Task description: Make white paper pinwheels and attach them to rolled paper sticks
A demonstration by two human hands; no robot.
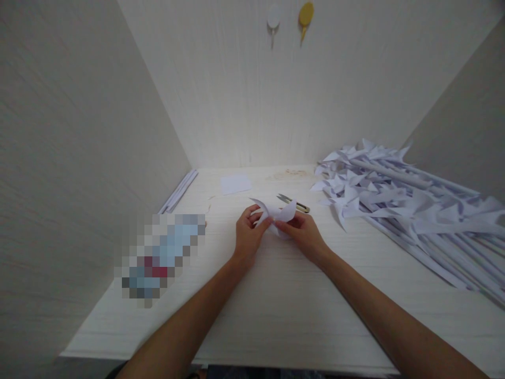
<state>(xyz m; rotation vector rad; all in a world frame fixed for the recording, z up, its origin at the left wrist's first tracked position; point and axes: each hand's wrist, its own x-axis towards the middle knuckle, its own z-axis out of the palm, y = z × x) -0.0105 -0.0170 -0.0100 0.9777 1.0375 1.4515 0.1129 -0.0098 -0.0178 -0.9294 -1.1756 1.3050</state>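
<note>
Between both hands is a white paper pinwheel (284, 212), its curved blades standing up above the fingers. My left hand (249, 232) is closed on its left side, with the thumb pressed near the centre. On the other side, my right hand (305, 235) pinches the paper, its thumb close to the left one. Fingers cover part of the lower blades. Just behind the right hand lies a pair of thread snips (294, 203), blades toward the back left.
Several paper pinwheels on white sticks (379, 200) are heaped along the right. A white paper sheet (235, 184) lies toward the back wall. Thin white paper sticks (179, 190) rest by the left wall. A pixelated bluish object (163, 258) is at left.
</note>
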